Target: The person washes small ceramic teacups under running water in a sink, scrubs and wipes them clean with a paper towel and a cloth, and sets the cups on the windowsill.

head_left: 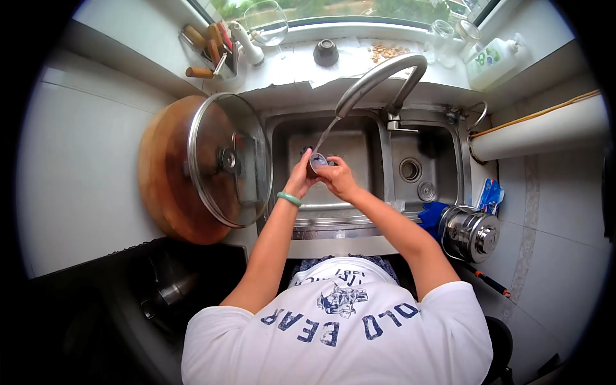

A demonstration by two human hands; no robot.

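Observation:
Over the left basin of a steel sink (pixel 359 147), my left hand (pixel 300 178) is wrapped round a small dark cup (pixel 312 172) with a pale inside. My right hand (pixel 340 178) is at the cup's right side, its fingers closed at the rim. Water runs from the curved faucet (pixel 385 67) down toward the cup's mouth. A dark object (pixel 306 149) shows just beyond my left fingertips; I cannot make out what it is. A green bangle (pixel 289 198) circles my left wrist.
On the left, a glass lid (pixel 247 186) leans before a round wooden board (pixel 160 173). A knife holder (pixel 228 78), a dark cup (pixel 326 53) and a soap bottle (pixel 493 62) stand along the sill. Right of the sink are a blue cloth (pixel 431 218) and a steel pot (pixel 467 234).

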